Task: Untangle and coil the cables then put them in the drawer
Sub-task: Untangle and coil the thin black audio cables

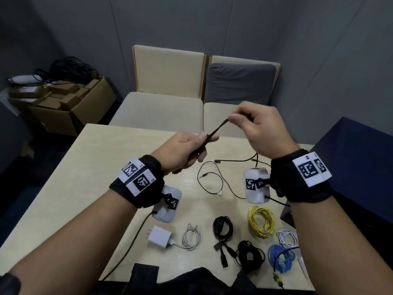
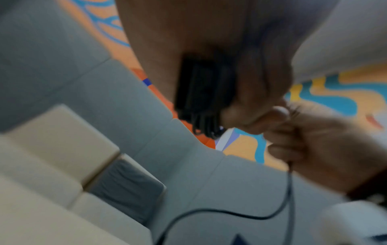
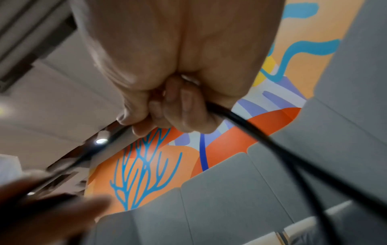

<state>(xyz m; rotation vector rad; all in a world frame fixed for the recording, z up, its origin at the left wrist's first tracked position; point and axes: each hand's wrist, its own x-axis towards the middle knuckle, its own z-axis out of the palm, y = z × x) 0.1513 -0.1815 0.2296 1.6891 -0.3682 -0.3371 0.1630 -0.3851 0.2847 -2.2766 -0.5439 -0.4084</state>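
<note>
Nearest on the surface [image 1: 63, 188] lie coiled cables: a blue coil [image 1: 281, 257], black coils [image 1: 223, 228], a yellow coil [image 1: 261, 222] and a white charger [image 1: 159, 236]. Above them, the left hand [image 1: 182, 152] has its grip clenched round a bundled black cable [image 2: 201, 92]. The right hand [image 1: 261, 126] pinches that cable's strand, stretched between both hands. Beyond stand two chairs [image 1: 168, 71].

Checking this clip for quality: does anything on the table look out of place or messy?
Mostly tidy: several coiled cables sit in a row along the near edge. The exception is a thin black cable sprawled loose across mid-table, uncoiled. Both hands hold another black cable above it.
</note>
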